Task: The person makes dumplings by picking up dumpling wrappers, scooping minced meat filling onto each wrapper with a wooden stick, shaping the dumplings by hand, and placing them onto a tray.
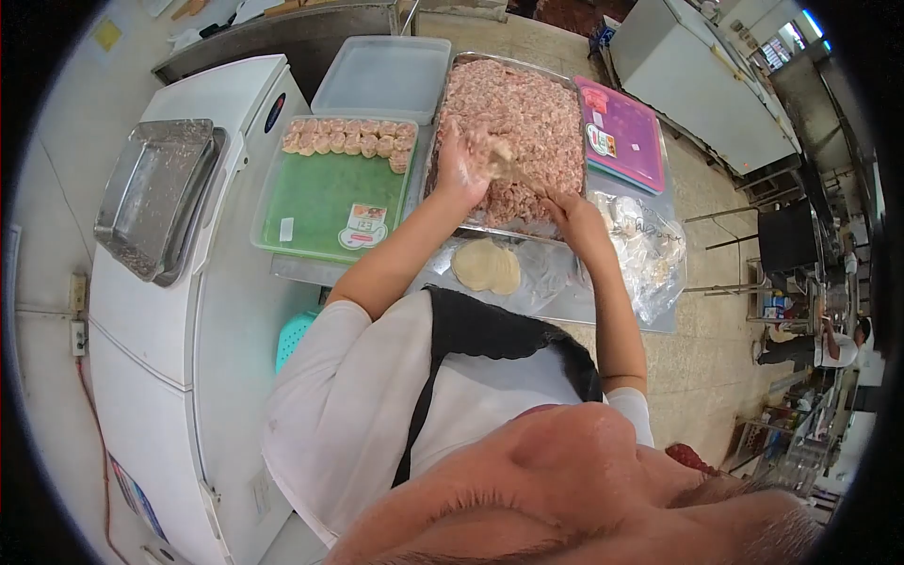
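My left hand [463, 168] is curled over the near left part of a metal tray [430, 174] full of ground meat [518, 99]. A small pale dough wrapper [502, 151] shows at its fingers, partly hidden. My right hand [574, 221], at the tray's near right corner, grips a thin flat spatula [529, 183] whose tip reaches to the wrapper. Round dough wrappers [485, 266] lie stacked on clear plastic in front of the tray. To the left, a green-bottomed container [325, 202] holds rows of filled dumplings [348, 137] along its far side.
Behind the green container is a translucent container [381, 80]. Purple lids or trays [626, 137] lie right of the meat, with a plastic bag [640, 254] nearer me. Metal pans [160, 198] rest on a white fridge [235, 311] at left. A person [829, 348] is far right.
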Tool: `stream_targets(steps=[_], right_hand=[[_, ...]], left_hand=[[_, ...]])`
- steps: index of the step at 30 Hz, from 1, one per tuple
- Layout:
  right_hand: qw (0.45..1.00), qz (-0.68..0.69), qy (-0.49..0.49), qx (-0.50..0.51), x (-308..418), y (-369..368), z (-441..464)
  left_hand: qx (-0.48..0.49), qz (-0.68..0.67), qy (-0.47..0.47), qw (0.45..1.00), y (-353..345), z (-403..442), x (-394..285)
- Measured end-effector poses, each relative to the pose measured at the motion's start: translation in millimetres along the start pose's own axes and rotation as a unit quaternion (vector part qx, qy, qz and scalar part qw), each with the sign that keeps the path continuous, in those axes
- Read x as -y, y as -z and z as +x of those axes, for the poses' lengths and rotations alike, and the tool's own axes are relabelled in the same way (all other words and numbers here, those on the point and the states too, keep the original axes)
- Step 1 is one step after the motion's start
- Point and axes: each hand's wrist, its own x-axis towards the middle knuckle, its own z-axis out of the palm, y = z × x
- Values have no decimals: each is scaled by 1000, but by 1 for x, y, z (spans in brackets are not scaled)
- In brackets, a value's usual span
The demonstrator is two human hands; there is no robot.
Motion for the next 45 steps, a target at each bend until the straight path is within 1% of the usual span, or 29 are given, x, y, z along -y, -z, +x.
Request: stream_targets(steps=[1,3,4,7,9,10,11,13,15,17,18,20,21,22,23,24,25,28,30,31,32,33,35,36,38,39,41,42,45], right_hand=[[997,-71,-11,33,8,12,-5],[999,-41,19,-27,6,4,-7],[997,-26,33,-57,2,-1,-9],[995,-52,63,59,-11,-3,-1],[991,-100,76,42,-11,24,-2],[992,-103,72,33,-4,35,-6],[992,-106,67,22,-1,40,-8],[990,-88,108,11,-19,12,-6],[990,-54,127,18,-31,12,-7],[991,-7,131,36,-40,34,-3],[986,79,149,8,-49,38,-1],[976,158,146,-25,-72,34,-3],[968,198,147,-38,-80,34,-6],[970,210,116,45,-76,52,-10],[969,204,105,87,-75,65,-13],[967,197,95,131,-75,75,-16],[962,190,85,176,-76,81,-18],[959,167,133,184,-80,88,-25],[946,230,188,132,-91,57,-29],[935,261,215,108,-93,47,-30],[939,235,186,168,-100,44,-27],[940,219,202,165,-111,37,-20],[941,189,233,157,-133,18,-6],[957,132,231,117,-132,23,-5],[975,17,221,35,-120,44,-7],[972,22,234,-5,-111,46,-9],[962,30,257,-82,-92,41,-23],[959,39,266,-94,-97,23,-23],[983,-100,152,23,-154,-25,4]], left_hand=[[-59,6,-25,998,-8,-5,2],[-176,19,-75,981,-28,-17,9],[-174,20,-53,983,-40,-21,8],[-178,18,-5,984,-55,-33,8],[-181,7,-10,983,-56,-32,7],[-148,15,-37,988,-40,-26,10],[-154,51,-43,986,-24,-21,16],[-162,126,-50,977,-22,-15,26],[-157,43,-71,984,-55,-23,32],[-211,13,-78,974,-94,-39,35],[-127,47,-71,988,-87,-41,35],[40,116,-53,991,-59,-44,32],[22,239,-62,969,-66,-51,34],[1,358,-74,931,-76,-62,37],[-24,470,-87,878,-82,-67,38],[22,617,-203,760,-83,-64,40],[43,651,-195,732,-84,-65,42],[106,737,-150,650,-90,-68,44],[148,781,-90,600,-90,-66,40],[144,776,-87,607,-88,-66,41],[140,771,-86,615,-85,-65,42],[136,766,-86,623,-81,-63,43],[93,794,-77,596,-72,-58,47],[72,807,-70,583,-65,-57,49],[-68,722,-24,688,-54,-54,57],[-135,669,-3,731,-49,-49,60],[-102,685,-6,721,-32,-40,55],[-87,691,-7,717,-27,-39,55],[-123,734,-19,668,-27,-38,58]])
